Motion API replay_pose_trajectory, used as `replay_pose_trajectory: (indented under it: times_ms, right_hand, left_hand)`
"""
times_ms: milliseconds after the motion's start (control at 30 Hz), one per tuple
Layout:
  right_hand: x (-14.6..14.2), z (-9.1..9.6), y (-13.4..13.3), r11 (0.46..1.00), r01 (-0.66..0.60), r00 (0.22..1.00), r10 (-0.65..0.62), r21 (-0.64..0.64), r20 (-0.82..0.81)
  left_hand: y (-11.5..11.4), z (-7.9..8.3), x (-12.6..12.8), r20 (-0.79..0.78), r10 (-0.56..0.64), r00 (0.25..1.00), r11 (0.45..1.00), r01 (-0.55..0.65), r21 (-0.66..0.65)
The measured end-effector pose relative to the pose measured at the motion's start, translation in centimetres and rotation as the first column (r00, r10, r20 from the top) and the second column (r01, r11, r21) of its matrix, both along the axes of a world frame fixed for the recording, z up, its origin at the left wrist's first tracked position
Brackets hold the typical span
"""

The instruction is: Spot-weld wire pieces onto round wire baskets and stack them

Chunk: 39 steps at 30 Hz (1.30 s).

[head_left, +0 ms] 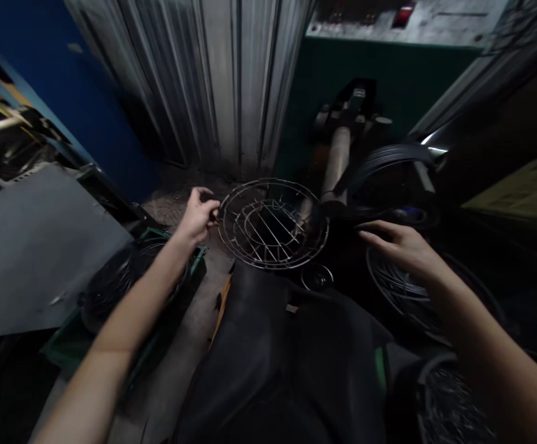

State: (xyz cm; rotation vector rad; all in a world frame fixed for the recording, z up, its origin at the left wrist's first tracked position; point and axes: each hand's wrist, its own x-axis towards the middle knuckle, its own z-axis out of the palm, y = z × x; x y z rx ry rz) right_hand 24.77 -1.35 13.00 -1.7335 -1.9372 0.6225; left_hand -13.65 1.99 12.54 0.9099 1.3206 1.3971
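My left hand (198,216) grips the left rim of a round wire basket (272,266), thumb and fingers closed on the wire. The basket has concentric rings joined by short wires and straight bars across its base. It sits over my lap, in front of the rod-shaped lower arm (337,160) of a machine, and a lower post shows through its rings. To the right of the basket and apart from it is my right hand (397,243). Its thumb and forefinger come together at the tips; anything between them is too small and dark to make out.
A green crate (65,345) with dark wire parts stands at left beside a grey panel (41,246). At right are a coil of wire rings (388,160), more wire rings (402,280) and a bucket of small metal pieces (453,401). Corrugated metal (222,80) stands behind.
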Motion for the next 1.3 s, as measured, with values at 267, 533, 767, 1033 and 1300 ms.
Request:
replay_pose_trajectory:
  times_ms: [267,533,767,1033,1300]
  right_hand:
    - [-0.2,-0.2,0.2,1.000,-0.026,0.998,0.025,-0.017,-0.063]
    - [0.2,-1.5,-2.0,0.992,-0.028,0.994,0.014,-0.123,-0.109]
    - [0.8,-1.7,-4.3,0.979,-0.036,0.991,0.010,-0.201,-0.132]
    - [0.0,-3.0,-6.5,0.957,0.054,0.986,-0.095,-0.286,-0.133]
    - [0.0,-2.7,-6.7,0.976,0.025,0.972,-0.074,-0.216,-0.224]
  left_hand:
    - [5.7,9.3,3.5,-0.485,-0.231,0.844,0.918,0.354,0.180]
    - [4.9,12.6,4.5,-0.829,-0.241,0.505,0.773,0.616,0.151]
    - [3.2,10.2,1.0,-0.464,-0.422,0.778,0.871,0.490,0.030]
    - [-1.5,4.9,1.4,-0.050,-0.584,0.810,0.807,0.573,-0.143]
    - [-2.8,-0.9,3.7,-0.010,-0.720,0.694,0.693,0.719,0.043]
